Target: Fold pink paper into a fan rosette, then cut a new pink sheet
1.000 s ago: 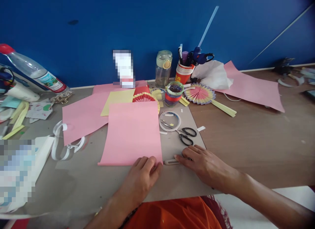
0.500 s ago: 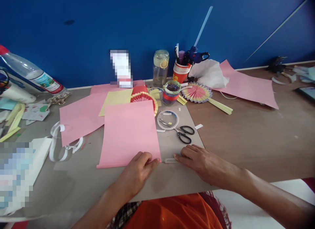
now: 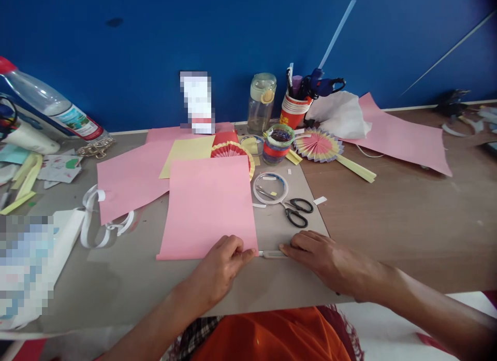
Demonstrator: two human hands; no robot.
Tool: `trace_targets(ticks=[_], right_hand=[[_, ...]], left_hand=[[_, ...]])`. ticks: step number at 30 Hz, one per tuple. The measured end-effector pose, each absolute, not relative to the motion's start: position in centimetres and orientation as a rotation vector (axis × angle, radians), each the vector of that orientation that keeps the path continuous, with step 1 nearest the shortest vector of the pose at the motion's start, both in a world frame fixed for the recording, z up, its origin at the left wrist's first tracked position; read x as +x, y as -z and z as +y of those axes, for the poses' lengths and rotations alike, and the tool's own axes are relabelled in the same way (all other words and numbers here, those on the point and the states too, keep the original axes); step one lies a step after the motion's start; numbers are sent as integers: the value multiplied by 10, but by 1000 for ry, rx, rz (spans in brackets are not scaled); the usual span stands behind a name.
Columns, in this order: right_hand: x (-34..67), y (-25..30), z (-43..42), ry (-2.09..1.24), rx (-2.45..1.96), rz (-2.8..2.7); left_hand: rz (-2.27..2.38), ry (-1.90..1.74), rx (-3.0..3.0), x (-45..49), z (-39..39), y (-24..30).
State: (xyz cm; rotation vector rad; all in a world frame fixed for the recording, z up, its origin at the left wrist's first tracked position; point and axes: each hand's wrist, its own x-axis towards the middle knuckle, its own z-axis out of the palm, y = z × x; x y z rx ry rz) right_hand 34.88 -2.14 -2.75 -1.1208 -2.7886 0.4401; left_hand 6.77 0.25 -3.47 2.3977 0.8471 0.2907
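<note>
A pink sheet of paper [image 3: 212,205] lies before me, its near edge curled into a narrow roll. My left hand [image 3: 227,262] presses that roll at its right corner, thumb and fingers closed together on the paper. From the same corner sticks out a slim grey utility knife [image 3: 272,254] with a slotted handle; its metal end meets the roll. The handle's right end is under the fingers of my right hand [image 3: 316,255], which is closed on it. Beyond the knife lie black-handled scissors [image 3: 297,213], blades across a white tape ring [image 3: 271,188].
Pleated paper fans [image 3: 318,144], a tape-wrapped jar [image 3: 278,143], a glass bottle [image 3: 261,104] and a red paper cup [image 3: 294,111] of tools stand behind. More pink paper [image 3: 132,177] and white strips [image 3: 93,216] lie left. A propped phone [image 3: 198,102] leans on the blue wall.
The whole scene sits slightly further right in view. Both hands keep their grip, and a little more of the knife's metal end shows beside the roll.
</note>
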Motion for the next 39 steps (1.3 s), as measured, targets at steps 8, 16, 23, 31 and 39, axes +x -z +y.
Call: trace_targets(ticks=[8, 16, 23, 31, 39], right_hand=[[346, 32, -27, -493, -1147, -2765], [346, 34, -27, -500, -1134, -2803], [346, 37, -26, -538, -1114, -2789], [343, 39, -28, -447, -1102, -2767], [351, 43, -35, -518, -1117, -2740]], left_hand=[[833, -360, 2351, 69, 4, 36], [841, -340, 2299, 68, 5, 40], [851, -284, 2257, 69, 7, 35], [812, -275, 2260, 69, 11, 33], [773, -274, 2247, 67, 12, 40]])
